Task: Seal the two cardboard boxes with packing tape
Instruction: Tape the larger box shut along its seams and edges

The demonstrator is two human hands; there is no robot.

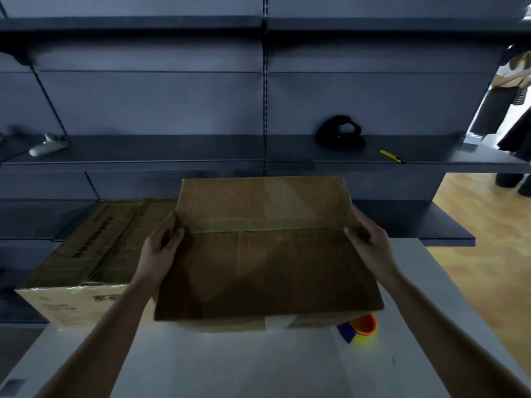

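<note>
The bench (pixel 201 369) lies beneath both grips. Between them sits the box (pixel 267 268), its near flap spread toward me and its far flap raised. My left grip (pixel 162 248) and right grip (pixel 370 242) each clasp a side edge at the fold line, thumbs on top. I judge it light, with stiff walls but floppy flaps, so I'd hold near the corners. Outside the left grip rests the second box (pixel 86 254). Below the right grip, the tape roll (pixel 363 328) peeks from under the flap.
</note>
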